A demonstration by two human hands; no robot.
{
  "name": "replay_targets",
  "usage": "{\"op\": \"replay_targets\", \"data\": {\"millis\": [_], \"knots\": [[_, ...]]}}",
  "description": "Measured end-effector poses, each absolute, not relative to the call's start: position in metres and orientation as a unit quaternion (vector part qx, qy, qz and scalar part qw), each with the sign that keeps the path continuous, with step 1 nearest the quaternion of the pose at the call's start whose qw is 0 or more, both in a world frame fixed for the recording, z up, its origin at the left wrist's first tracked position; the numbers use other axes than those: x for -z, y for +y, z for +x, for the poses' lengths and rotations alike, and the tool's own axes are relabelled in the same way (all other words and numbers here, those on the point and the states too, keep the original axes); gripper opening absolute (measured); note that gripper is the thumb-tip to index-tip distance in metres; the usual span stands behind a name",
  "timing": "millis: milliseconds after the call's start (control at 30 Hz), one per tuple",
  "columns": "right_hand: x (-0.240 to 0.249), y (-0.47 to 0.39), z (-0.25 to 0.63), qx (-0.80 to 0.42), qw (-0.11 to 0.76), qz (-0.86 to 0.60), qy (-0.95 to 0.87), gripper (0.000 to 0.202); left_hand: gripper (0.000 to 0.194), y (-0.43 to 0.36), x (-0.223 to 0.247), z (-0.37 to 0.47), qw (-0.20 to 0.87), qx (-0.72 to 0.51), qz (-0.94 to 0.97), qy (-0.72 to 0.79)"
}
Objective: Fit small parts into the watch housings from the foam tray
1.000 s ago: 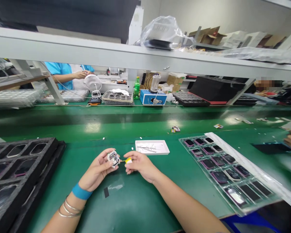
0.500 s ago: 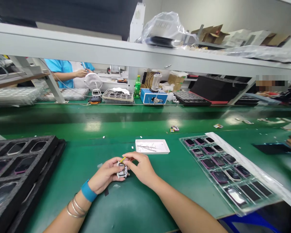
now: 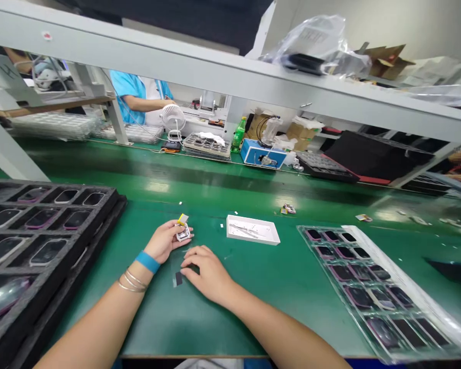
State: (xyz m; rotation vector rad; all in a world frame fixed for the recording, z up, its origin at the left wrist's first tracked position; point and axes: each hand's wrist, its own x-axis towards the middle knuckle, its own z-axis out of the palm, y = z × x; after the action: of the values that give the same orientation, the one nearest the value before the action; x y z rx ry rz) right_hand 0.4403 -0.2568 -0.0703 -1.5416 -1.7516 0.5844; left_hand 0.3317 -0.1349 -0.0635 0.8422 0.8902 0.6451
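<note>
My left hand [image 3: 166, 241] is closed round a small white watch case [image 3: 183, 234] with its inner parts showing. A flat battery with a yellow edge [image 3: 183, 219] stands up from the case's far side. Close by, my right hand [image 3: 206, 271] rests low over the green mat, its fingers bent and a gap between thumb and forefinger. Its thumb tip is beside a small black rectangle on clear film [image 3: 179, 278]; whether it touches the film I cannot tell. Beyond the right hand lies a shallow white box [image 3: 253, 240] with tweezers [image 3: 246, 229] and tiny bits inside.
At left stands a stack of black foam trays [image 3: 111, 205] holding watch cases. A clear plastic tray [image 3: 330, 287] of watch cases lies at right. Small loose assemblies [image 3: 289, 208] lie farther back. A shelf beam [image 3: 200, 66] crosses above. Across the bench is a person in blue [image 3: 128, 97].
My right hand has left the watch case and come down to the mat near the black rectangle. The battery now stands out from the case. The view has tilted and shifted.
</note>
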Motion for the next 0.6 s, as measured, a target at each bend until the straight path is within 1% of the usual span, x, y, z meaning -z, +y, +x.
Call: {"op": "replay_targets", "data": {"millis": [67,133,200,367,600], "knots": [[0.0728,-0.2578,0.4325,-0.207,0.314,-0.607,-0.700,0.007,0.012,-0.1350,0.0657,0.3317,0.769,-0.294,0.391,0.411],[0.0749,-0.2575,0.4285,-0.201,0.297,-0.614,-0.704,0.004,0.012,-0.1371,0.0665,0.3324,0.769,-0.290,0.397,0.409],[0.0762,-0.2565,0.4271,-0.207,0.297,-0.616,-0.700,0.003,0.013,-0.1394,0.0661,0.3329,0.769,-0.287,0.403,0.405],[0.0792,-0.2543,0.4270,-0.219,0.323,-0.623,-0.678,0.007,0.012,-0.1404,0.0654,0.3330,0.767,-0.275,0.421,0.397],[0.0796,-0.2545,0.4262,-0.213,0.315,-0.636,-0.671,0.005,0.014,-0.1392,0.0662,0.3332,0.761,-0.266,0.437,0.400]]}}
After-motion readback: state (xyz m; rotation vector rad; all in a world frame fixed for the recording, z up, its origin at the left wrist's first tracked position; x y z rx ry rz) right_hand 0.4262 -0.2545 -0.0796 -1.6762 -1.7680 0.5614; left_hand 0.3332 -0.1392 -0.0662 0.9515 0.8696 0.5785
